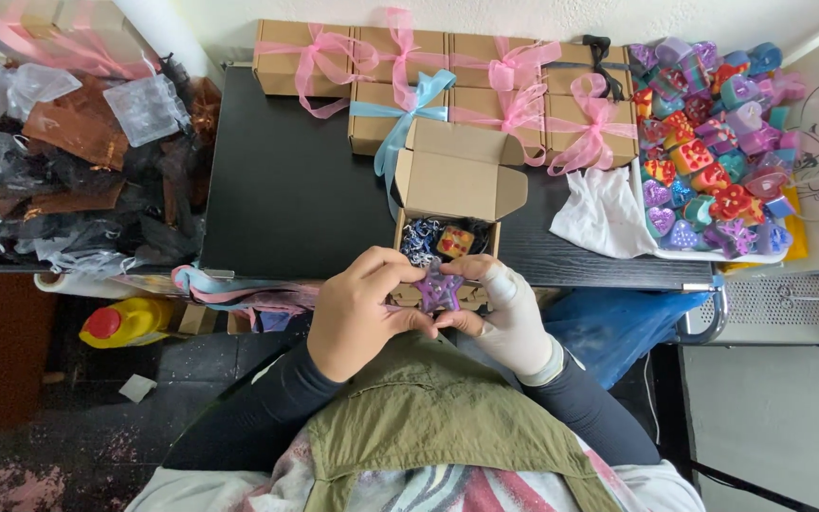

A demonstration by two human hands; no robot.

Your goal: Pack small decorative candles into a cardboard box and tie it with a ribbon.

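- Step: both hands, left (pixel 357 318) bare, right (pixel 509 318) gloved, pinch 1 purple star (pixel 439 289) just before the open box (pixel 447 204) on the table (pixel 286 190).
- Next, in my judgement: lower star into box beside the contents; needs a clear slot.

A small home craft-packing workspace is suggested: ribbon-tied cardboard gift boxes (pixel 447 71) are stacked at the back of the black tabletop (pixel 286 180), a tray of colourful moulded soaps (pixel 713 142) is set right of them, and organza pouches (pixel 68 161) are heaped to their left.
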